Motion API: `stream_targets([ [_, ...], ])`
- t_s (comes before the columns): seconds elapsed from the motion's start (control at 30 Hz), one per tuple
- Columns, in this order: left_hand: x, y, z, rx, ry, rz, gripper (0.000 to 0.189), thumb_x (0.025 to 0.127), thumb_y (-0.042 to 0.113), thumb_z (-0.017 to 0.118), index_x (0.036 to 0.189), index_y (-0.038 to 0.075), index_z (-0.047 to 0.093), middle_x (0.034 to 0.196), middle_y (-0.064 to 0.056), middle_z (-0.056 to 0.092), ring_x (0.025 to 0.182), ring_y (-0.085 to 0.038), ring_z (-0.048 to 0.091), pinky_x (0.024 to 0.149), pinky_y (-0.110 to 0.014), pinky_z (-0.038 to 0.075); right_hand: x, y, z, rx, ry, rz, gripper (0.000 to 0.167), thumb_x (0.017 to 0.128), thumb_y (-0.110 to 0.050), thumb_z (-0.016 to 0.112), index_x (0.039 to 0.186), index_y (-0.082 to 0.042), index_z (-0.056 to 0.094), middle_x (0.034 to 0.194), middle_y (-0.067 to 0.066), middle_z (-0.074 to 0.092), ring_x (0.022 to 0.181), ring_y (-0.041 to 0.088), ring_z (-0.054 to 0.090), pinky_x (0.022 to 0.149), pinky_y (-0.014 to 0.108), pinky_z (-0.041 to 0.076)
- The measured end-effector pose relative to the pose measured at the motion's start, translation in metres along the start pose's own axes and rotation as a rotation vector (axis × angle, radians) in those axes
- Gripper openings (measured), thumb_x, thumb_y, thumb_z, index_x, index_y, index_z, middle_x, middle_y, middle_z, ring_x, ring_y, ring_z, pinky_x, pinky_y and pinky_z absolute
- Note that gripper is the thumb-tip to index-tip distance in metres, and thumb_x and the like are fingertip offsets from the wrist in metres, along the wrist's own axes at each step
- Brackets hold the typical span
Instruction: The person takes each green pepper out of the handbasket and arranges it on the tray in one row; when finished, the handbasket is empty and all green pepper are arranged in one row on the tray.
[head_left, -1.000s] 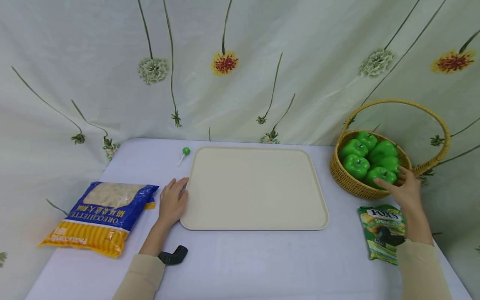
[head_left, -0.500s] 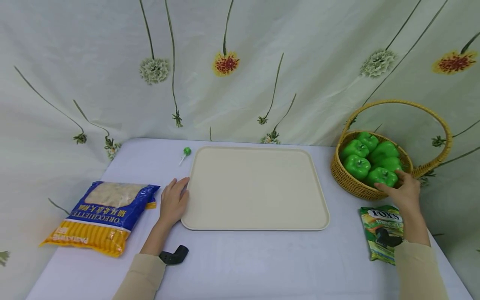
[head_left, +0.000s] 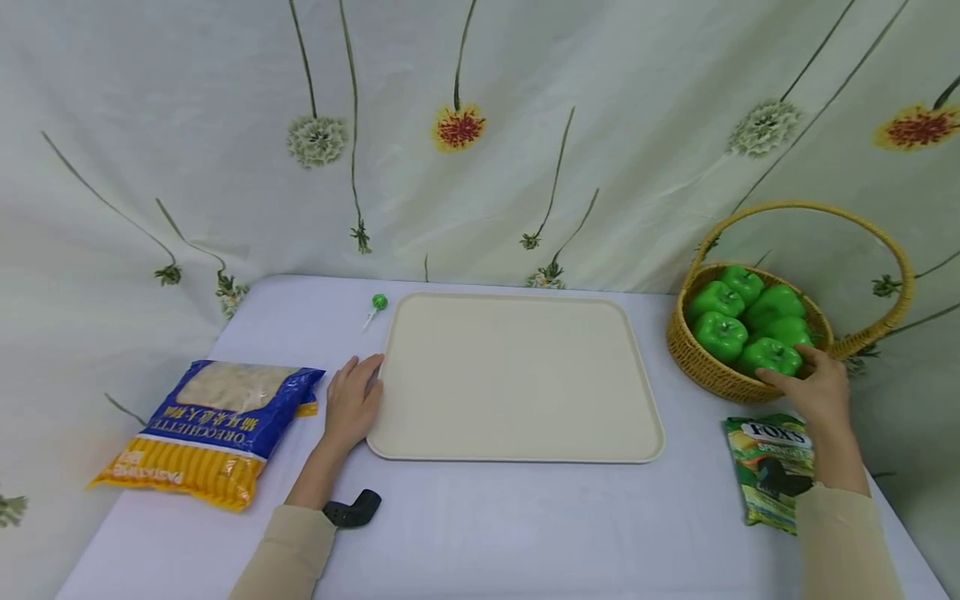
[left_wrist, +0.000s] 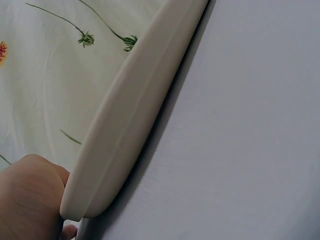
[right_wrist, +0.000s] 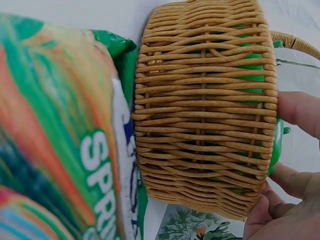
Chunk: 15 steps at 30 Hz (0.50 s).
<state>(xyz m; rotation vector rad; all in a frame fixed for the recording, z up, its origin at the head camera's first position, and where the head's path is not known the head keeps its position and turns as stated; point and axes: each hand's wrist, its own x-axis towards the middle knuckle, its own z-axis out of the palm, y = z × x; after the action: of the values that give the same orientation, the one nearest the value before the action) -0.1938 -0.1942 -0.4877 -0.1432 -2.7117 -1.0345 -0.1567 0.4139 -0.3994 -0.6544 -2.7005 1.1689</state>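
Note:
A wicker basket [head_left: 693,367] holding several green bell peppers stands at the right. My right hand [head_left: 819,387] reaches over its near rim, thumb and fingers around the front green bell pepper [head_left: 770,357]. In the right wrist view, the basket wall hides most of that pepper [right_wrist: 276,150], with the fingers [right_wrist: 300,111] bent over the rim. At the left, my left hand [head_left: 351,402] rests beside the beige tray [head_left: 517,379], its relaxed fingers against the left edge. The left wrist view has this hand [left_wrist: 32,197] beside the tray's corner.
A blue and yellow orecchiette bag [head_left: 217,429] lies left of the left hand. A green lollipop [head_left: 378,302] lies near the tray's back left corner. The green Fox's candy bag [head_left: 768,462] lies before the basket, partly under the right wrist. A floral cloth [head_left: 480,208] hangs behind.
The right thumb and fingers have settled closer around the front pepper. The left hand stays at the tray's edge. The head view has shifted slightly.

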Motion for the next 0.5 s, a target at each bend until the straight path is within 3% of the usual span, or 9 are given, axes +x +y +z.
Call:
stream_targets([
  [0.23,0.0,-0.001,0.002,-0.005,0.007,0.005,0.043,0.095,0.006,0.047,0.137,-0.003,0.051,0.142,-0.023,0.051,0.141,-0.047,0.028,0.117,-0.063,0.01,-0.001,-0.005,-0.01,0.036,-0.02,0.035,0.085,0.095,-0.036,0.057,0.154,0.005,0.012,0.153,0.039,0.017,0.136,0.056,0.025,0.103,0.065,0.035],
  [0.33,0.0,-0.002,0.002,-0.006,0.007,0.005,0.043,0.095,0.006,0.047,0.137,-0.003,0.051,0.143,-0.023,0.05,0.141,-0.047,0.028,0.118,-0.063,0.01,-0.002,-0.009,-0.013,0.039,-0.007,0.034,0.084,0.095,-0.036,0.057,0.154,0.004,0.013,0.154,0.037,0.018,0.136,0.054,0.026,0.099,0.061,0.038],
  [0.4,0.0,-0.002,0.002,-0.001,0.009,0.006,0.043,0.095,0.006,0.047,0.137,-0.003,0.051,0.143,-0.023,0.05,0.141,-0.047,0.028,0.117,-0.063,0.01,-0.003,-0.011,-0.015,0.035,0.013,0.026,0.082,0.095,-0.035,0.057,0.154,0.003,0.014,0.155,0.034,0.019,0.133,0.05,0.029,0.09,0.047,0.045],
  [0.5,0.0,-0.002,0.002,0.001,0.016,0.007,0.043,0.095,0.006,0.047,0.137,-0.003,0.051,0.142,-0.023,0.051,0.141,-0.048,0.028,0.117,-0.064,0.01,-0.004,-0.016,-0.017,0.039,0.061,0.013,0.081,0.094,-0.033,0.06,0.154,0.001,0.018,0.156,0.031,0.018,0.124,0.041,0.035,0.074,0.024,0.044],
])
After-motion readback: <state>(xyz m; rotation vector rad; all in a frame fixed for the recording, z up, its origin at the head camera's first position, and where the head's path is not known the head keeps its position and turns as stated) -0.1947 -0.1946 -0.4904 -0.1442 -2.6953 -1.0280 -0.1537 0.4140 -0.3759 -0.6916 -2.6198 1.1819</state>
